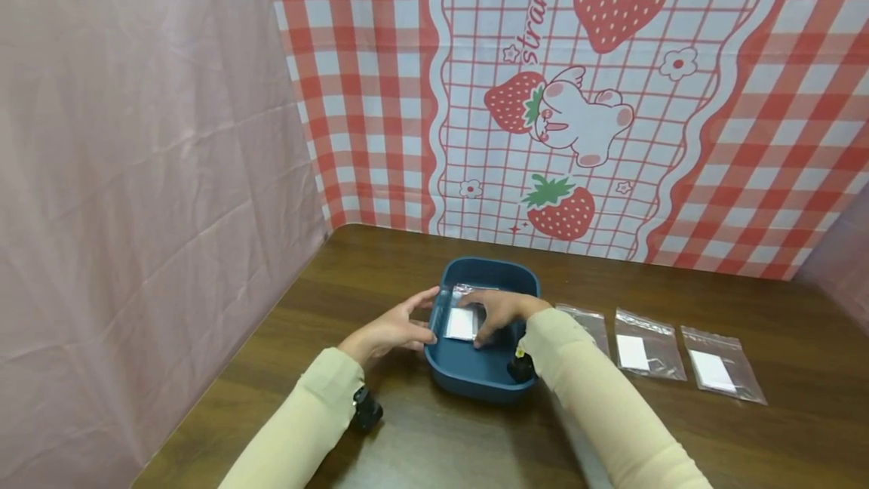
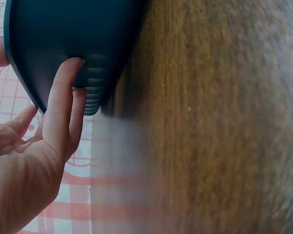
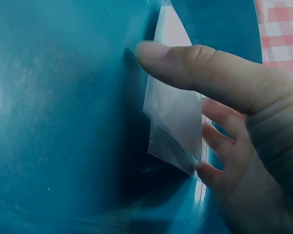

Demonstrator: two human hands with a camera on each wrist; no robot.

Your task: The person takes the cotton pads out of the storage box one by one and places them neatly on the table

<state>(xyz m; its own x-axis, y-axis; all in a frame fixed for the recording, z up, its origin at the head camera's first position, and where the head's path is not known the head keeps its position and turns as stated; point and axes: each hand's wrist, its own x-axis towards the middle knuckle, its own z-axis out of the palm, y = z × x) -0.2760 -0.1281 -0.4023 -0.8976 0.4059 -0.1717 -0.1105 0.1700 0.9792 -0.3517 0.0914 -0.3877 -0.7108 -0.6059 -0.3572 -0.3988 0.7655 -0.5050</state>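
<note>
A dark blue plastic bin (image 1: pixel 478 387) stands on the table. My left hand (image 1: pixel 390 332) is at its left side, thumb and index finger at the rim; in the left wrist view other fingertips (image 2: pixel 71 66) touch its outer wall. My right hand (image 1: pixel 501 311) reaches inside the bin, thumb and fingers spread about a clear zip bag (image 1: pixel 462 323) with a white card in it. From the right wrist, the bag (image 3: pixel 173 105) tilts along the wall; the thumb crosses before it, apparently apart, and fingertips meet its edge. Part of the bag is hidden by the hand.
To the right of the bin lie three more clear zip bags: one partly behind the right sleeve (image 1: pixel 587 323), a middle bag (image 1: pixel 661 353) and a far-right bag (image 1: pixel 743 372). A strawberry-print cloth (image 1: pixel 475 96) hangs behind the wooden table (image 1: pixel 305 308), a pink cloth (image 1: pixel 149 172) at left.
</note>
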